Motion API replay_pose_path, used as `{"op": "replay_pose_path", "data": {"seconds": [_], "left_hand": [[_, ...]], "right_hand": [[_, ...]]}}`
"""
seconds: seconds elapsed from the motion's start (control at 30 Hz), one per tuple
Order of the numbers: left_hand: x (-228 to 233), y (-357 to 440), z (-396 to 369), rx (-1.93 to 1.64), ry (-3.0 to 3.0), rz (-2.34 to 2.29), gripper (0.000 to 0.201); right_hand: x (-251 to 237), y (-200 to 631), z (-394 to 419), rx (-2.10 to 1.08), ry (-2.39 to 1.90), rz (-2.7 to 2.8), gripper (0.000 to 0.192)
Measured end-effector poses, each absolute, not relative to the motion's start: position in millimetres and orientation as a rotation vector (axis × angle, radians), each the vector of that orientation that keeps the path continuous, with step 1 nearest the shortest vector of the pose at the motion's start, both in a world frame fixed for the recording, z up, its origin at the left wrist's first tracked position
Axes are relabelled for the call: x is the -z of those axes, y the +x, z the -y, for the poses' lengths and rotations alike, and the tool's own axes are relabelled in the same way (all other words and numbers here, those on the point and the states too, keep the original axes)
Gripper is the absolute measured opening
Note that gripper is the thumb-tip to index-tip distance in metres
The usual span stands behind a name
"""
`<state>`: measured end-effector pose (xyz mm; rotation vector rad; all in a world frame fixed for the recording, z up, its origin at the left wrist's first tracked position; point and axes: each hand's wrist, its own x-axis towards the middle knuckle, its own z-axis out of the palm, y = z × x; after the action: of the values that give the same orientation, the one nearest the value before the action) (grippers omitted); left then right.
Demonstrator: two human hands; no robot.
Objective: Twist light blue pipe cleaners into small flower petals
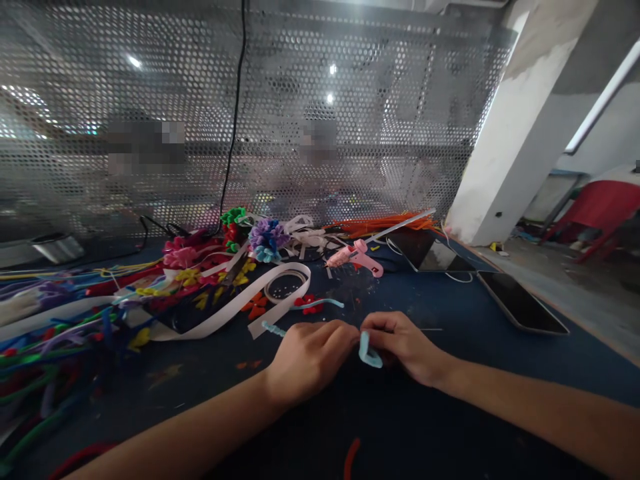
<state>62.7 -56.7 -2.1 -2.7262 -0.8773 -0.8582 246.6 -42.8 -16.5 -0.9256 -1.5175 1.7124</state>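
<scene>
My left hand (315, 353) and my right hand (407, 343) meet above the dark blue tabletop, fingers pinched together. Between them is a light blue pipe cleaner (369, 353), bent into a small angular loop that hangs below the right fingertips. A coiled light blue end (273, 328) pokes out past the left knuckles; whether it belongs to the same piece is hidden by the hand. Just beyond the hands lies a red pipe-cleaner flower (310, 304) with a light blue stem (327, 302). An orange pipe-cleaner flower (255, 305) rests to its left.
A pink glue gun (357, 257) with a glue stick lies behind the hands. White ribbon (215, 323) curls across the left side, among heaped coloured pipe cleaners (50, 373). A phone (520, 300) and a dark tablet-like device (425, 250) lie right. A perforated metal screen (350, 133) stands behind.
</scene>
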Motion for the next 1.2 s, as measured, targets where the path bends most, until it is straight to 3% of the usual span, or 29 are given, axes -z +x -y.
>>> {"op": "replay_pose_path", "data": {"seconds": [0.3, 0.63, 0.77, 1.0, 1.2], "left_hand": [[-9, 53, 54, 0.586, -2.331, 0.312, 0.013], [-9, 51, 51, 0.568, -2.402, 0.251, 0.019], [-9, 56, 54, 0.643, -2.512, 0.515, 0.015], [-5, 65, 62, 0.898, -2.862, 1.235, 0.010], [1, 62, 58, 0.855, -2.951, 1.207, 0.010]], "right_hand": [[9, 248, 43, -2.297, -0.864, 1.062, 0.021], [6, 253, 40, -2.601, -0.884, 0.831, 0.023], [9, 248, 42, -2.336, -0.868, 0.983, 0.025], [8, 252, 42, -1.287, -0.916, 2.002, 0.019], [7, 252, 44, -1.092, -0.959, 2.159, 0.020]]}}
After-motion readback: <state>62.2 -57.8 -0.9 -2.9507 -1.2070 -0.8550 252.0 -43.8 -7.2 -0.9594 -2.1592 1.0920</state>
